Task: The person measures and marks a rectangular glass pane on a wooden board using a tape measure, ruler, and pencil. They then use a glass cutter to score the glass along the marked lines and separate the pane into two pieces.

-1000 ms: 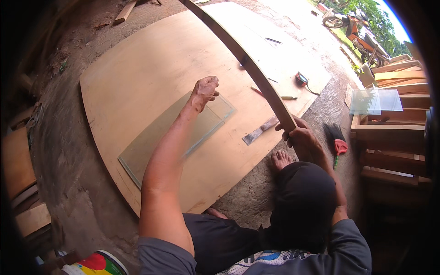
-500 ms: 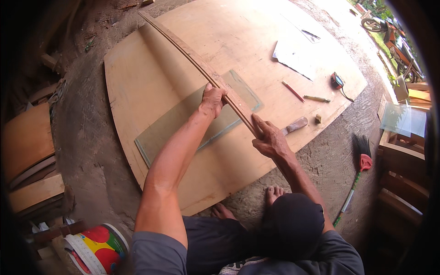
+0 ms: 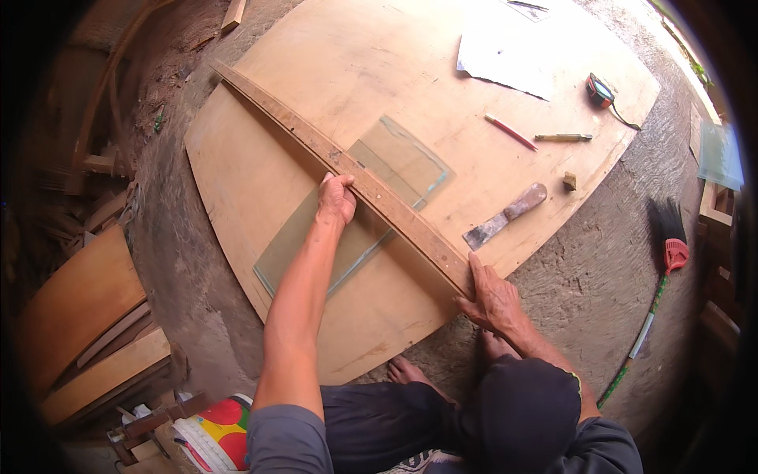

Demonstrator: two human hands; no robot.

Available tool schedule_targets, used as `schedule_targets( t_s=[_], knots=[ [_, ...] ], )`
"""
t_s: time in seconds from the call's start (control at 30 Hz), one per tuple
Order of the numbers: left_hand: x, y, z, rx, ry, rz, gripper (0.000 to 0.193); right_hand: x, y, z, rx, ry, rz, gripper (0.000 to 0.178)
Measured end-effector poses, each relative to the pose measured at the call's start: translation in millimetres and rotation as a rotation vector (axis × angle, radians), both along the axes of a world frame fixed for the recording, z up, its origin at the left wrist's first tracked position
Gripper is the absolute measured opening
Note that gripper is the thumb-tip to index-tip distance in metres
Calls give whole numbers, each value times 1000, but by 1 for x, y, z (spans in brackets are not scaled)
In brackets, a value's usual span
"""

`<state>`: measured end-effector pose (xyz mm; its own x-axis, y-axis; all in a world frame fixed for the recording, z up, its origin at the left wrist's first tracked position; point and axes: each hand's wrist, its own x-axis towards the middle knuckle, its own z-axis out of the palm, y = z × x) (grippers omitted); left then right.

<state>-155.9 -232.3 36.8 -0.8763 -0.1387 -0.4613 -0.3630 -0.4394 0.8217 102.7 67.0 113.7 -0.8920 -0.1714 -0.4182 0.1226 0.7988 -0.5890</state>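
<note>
A long wooden strip [image 3: 395,207] lies diagonally across my view, above a large plywood sheet [image 3: 379,63]. My left hand [image 3: 338,197] grips its near-side edge around the middle, with the thumb on top. At the strip's near right end, my right hand [image 3: 489,299] holds it, fingers along the edge and end. Below the strip, a rectangular glass pane [image 3: 296,249] rests on the plywood, partly hidden by the strip and my left arm. A putty knife [image 3: 509,215] lies on the sheet beyond my right hand.
On the plywood are a red pencil [image 3: 511,132], a glass cutter-like brass tool [image 3: 563,137], a tape measure [image 3: 600,91], a small wooden block [image 3: 569,182] and white paper [image 3: 505,59]. A broom [image 3: 673,249] lies at right. Wood pieces [image 3: 87,292] and a colourful bucket [image 3: 217,434] stand at left.
The strip's near end has swung toward me and right, with both hands still on it. My right hand has moved down and right. The view has shifted, and the putty knife now shows fully.
</note>
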Motion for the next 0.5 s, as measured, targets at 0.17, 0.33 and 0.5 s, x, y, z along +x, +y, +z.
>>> schedule_targets(
  t_s=[0.17,0.33,0.5],
  knots=[
    [7,15,11,-766,-75,-136,40,8,3,-14,-44,49,-39,89],
    [19,33,8,-1391,-96,-145,73,7,9,-23,-93,31,-67,88],
    [24,34,-2,-1170,170,-106,84,10,19,-21,-151,118,-71,86]
  ],
)
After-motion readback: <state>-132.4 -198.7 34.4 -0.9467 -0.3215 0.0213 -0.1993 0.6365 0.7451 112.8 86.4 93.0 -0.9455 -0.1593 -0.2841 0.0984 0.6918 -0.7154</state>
